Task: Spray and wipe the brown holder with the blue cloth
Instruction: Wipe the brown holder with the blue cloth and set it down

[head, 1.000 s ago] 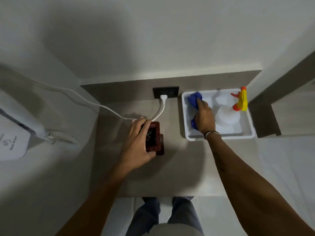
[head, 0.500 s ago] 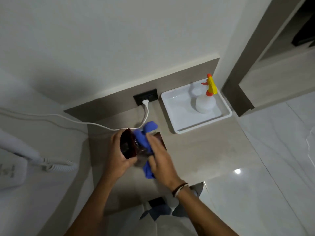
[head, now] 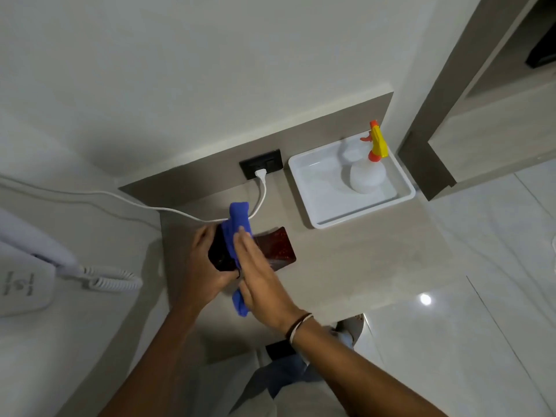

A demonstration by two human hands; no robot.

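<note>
The brown holder (head: 278, 243) is dark reddish and speckled, held just above the grey shelf. My left hand (head: 207, 266) grips its left end. My right hand (head: 260, 281) lies flat with fingers stretched, pressing the blue cloth (head: 237, 224) against the holder's face. The cloth sticks out above the holder and hangs below my right palm. The white spray bottle (head: 365, 174) with its yellow and orange trigger stands in the white tray (head: 319, 206) at the back right, untouched.
A black wall socket (head: 261, 167) holds a white plug, and its cable (head: 168, 209) runs left across the shelf. A white wall phone (head: 24, 281) with a coiled cord hangs at the left. Glossy white floor tiles (head: 481, 296) lie to the right.
A second ago my right hand took the cloth from the tray while my left held the holder on the shelf. Now both hands meet at the lifted holder, cloth pressed on it.
</note>
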